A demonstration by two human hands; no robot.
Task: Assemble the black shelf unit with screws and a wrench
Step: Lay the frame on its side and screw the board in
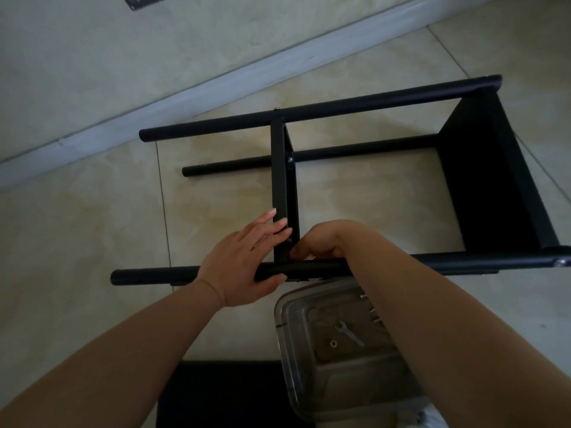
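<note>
The black shelf unit [370, 103] lies on its side on the tiled floor, with round poles running left to right. A middle shelf panel [282, 180] stands between the poles and a larger panel [488, 168] closes the right end. My left hand [244, 261] holds the near pole [148, 276], thumb under it and fingers resting against the middle panel's edge. My right hand [318, 242] reaches over the near pole, fingers curled at the joint of panel and pole; what they pinch is hidden. A small silver wrench [349, 333] and a nut [333, 343] lie in a clear plastic box [290, 350].
The clear box sits on the floor just in front of the near pole, partly under my right forearm. A flat black panel [222, 393] lies at the bottom of the view. A wall with a pale skirting board [185, 97] runs diagonally behind the unit.
</note>
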